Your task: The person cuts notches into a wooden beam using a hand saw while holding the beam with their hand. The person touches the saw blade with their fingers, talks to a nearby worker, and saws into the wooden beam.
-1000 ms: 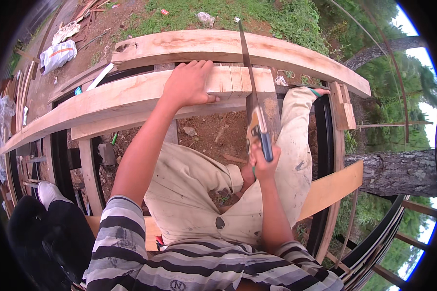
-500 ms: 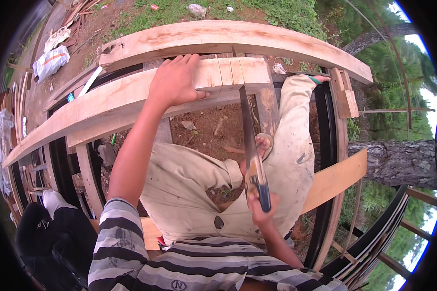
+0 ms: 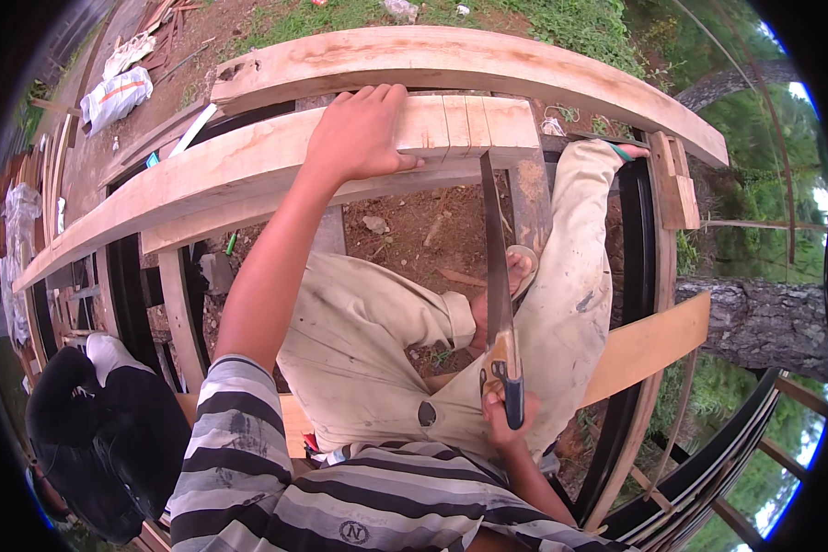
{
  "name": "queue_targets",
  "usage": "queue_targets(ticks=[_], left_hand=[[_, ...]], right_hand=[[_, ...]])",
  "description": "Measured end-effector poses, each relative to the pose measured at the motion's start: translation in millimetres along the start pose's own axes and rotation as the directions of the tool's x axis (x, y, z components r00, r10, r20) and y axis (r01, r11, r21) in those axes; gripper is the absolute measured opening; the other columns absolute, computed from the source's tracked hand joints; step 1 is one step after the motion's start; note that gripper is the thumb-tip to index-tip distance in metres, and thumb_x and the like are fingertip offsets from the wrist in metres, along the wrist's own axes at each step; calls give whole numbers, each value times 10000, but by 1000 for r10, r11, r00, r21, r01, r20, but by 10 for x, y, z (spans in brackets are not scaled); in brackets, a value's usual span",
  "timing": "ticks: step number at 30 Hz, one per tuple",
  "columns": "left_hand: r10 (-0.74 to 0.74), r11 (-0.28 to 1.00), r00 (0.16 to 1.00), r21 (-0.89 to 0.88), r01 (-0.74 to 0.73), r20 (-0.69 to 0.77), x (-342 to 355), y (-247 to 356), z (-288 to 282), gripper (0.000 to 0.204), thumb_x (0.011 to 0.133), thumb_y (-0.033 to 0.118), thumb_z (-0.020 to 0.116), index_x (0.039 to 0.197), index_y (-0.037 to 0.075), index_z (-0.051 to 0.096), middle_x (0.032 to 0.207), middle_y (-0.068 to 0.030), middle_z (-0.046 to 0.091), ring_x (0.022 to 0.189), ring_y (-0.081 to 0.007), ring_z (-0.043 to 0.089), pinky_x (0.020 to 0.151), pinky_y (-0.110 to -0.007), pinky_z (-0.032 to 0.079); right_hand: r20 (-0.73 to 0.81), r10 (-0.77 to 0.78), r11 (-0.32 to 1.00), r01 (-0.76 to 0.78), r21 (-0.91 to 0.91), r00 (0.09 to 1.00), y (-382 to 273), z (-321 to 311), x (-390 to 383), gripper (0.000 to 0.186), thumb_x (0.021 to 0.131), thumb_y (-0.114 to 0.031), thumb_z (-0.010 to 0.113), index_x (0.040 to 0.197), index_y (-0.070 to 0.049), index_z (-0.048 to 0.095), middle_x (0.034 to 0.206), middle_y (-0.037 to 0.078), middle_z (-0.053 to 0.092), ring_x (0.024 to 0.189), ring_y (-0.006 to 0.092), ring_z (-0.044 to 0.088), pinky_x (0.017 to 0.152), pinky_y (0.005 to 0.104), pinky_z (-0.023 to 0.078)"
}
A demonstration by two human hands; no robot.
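Note:
My left hand (image 3: 359, 136) lies over a thick, pale wooden beam (image 3: 239, 158), its fingers curled past the far edge and its thumb along the near face. My right hand (image 3: 506, 419) is wrapped round the dark and wood-coloured handle of a handsaw (image 3: 497, 276), close to my lap. From there the blade runs away from me to the near side of the beam, by the right end. Thin cuts or lines cross the beam's top there, to the right of my left hand. How deep the blade sits in the wood cannot be made out.
A second beam (image 3: 451, 57) lies beyond the first. Wooden supports (image 3: 531, 198) stand beneath, over bare soil. My legs (image 3: 561, 304) straddle the work, one foot up at the right. A plank (image 3: 649, 345) passes behind, and a black bundle (image 3: 106, 442) sits at lower left.
My right hand has drawn the saw back toward my body. The left hand keeps its place on the beam. The whole view has shifted slightly, so the beam appears farther right and higher.

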State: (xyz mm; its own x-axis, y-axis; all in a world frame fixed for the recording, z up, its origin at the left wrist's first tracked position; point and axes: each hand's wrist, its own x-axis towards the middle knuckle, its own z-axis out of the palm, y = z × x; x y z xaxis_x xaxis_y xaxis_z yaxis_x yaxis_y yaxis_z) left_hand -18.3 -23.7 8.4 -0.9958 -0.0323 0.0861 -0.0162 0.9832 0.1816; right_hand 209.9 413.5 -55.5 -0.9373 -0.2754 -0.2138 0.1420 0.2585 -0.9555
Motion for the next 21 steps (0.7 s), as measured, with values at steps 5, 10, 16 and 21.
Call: queue_targets(ticks=[5,10,16,21], left_hand=[[80,996,997,-27,-80,6,161,131,129,845,753,599,919,1289,37,587,1274,-178,723,1272,-372,673,1084,-494,522],[13,1000,1000,-28,-12,19,-31,34,160,900,750,621,922,1351,33,601,1327,-172,726,1293,-362,671,1105,-494,518],[3,1000,1000,-4,-3,17,15,27,30,898,762,624,918,1360,29,611,1297,-155,728,1288,-350,674,1127,-480,513],[27,1000,1000,8,-27,4,42,22,119,852,758,611,921,1304,34,611,1264,-143,719,1302,-333,669,1101,-481,517]], right_hand=[[-89,-73,918,102,383,993,-469,515,2144,277,1003,-58,725,772,-72,573,610,-17,579,496,80,522,475,271,384],[-90,-10,957,36,289,996,-720,700,1974,297,1011,-80,751,770,-72,578,607,-18,582,499,76,530,477,280,393],[3,-67,995,67,-79,998,326,-176,-111,120,1001,53,640,965,-16,549,791,102,609,558,117,556,485,296,463],[-16,-184,935,180,305,983,-61,300,1559,95,989,69,573,944,-7,539,664,27,513,489,120,470,467,294,403]])
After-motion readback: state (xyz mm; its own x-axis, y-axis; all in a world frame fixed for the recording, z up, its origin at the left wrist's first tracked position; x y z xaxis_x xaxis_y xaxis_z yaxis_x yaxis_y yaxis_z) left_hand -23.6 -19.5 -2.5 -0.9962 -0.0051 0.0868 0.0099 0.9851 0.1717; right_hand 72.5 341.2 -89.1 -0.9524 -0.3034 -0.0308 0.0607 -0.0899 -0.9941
